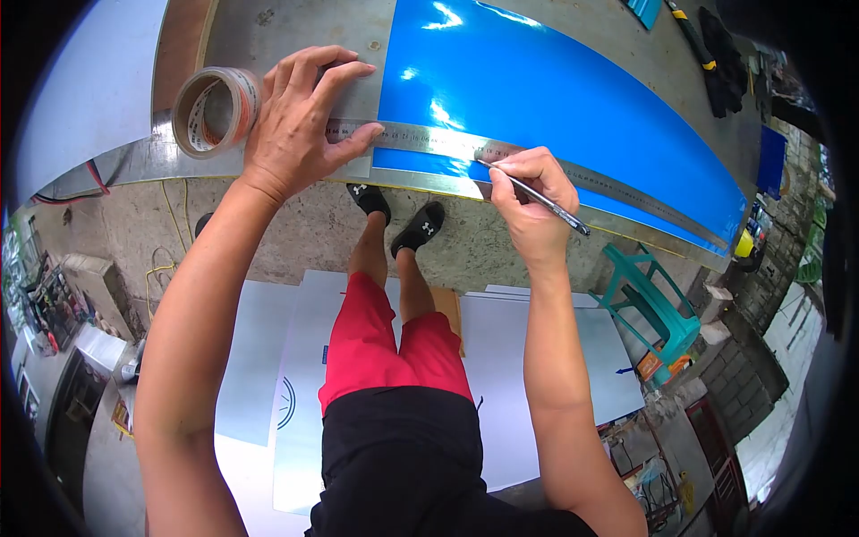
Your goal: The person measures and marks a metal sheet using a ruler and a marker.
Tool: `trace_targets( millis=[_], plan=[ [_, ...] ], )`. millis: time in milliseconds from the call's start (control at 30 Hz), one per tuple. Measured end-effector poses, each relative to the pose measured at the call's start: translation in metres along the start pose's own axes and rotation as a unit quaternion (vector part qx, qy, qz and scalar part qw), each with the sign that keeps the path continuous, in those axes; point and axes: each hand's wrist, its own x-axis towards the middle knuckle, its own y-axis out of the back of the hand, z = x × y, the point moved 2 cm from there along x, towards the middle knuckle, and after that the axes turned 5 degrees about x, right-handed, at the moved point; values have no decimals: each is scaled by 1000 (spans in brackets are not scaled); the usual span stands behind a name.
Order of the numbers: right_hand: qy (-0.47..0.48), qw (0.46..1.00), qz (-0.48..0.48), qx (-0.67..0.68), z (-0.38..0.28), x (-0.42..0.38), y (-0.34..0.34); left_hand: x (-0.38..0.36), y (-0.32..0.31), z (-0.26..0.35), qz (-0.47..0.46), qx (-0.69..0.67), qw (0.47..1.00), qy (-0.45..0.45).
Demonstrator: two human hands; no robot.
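Note:
A long metal ruler (420,137) lies along the near side of a glossy blue sheet (537,85) on the worktable. My left hand (293,121) rests at the ruler's left end, thumb on the metal and fingers spread over the table. Just left of that hand, a roll of tape (182,109) stands close to the wrist. A dark pen (557,211) is pinched in my right hand (537,201), its tip at the ruler by the sheet's near edge. The right hand covers part of the ruler.
The metal worktable (304,22) ends just in front of my body. A green plastic stool (658,309) stands on the floor at right. White sheets (501,358) lie behind my legs. A black-and-yellow tool (691,40) and a dark glove (723,58) sit at the far right.

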Motion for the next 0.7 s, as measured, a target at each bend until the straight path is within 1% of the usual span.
trace_targets(
  millis=[67,200,267,367,467,700],
  plan=[
    [-11,999,8,35,1,0,0,0,1,0,-2,1,1000,1],
    [-43,998,17,33,-1,0,1,0,1,0,-4,7,1000,2],
    [-17,1000,13,18,-2,1,1,0,0,0,-5,5,1000,1],
    [1,999,1,33,-3,3,-2,-1,1,-1,-8,7,1000,3],
    [0,1000,-6,9,-1,4,-4,-1,1,0,-7,9,1000,1],
    [15,1000,-2,14,1,3,-3,-1,0,0,-1,4,1000,-5]
  ],
)
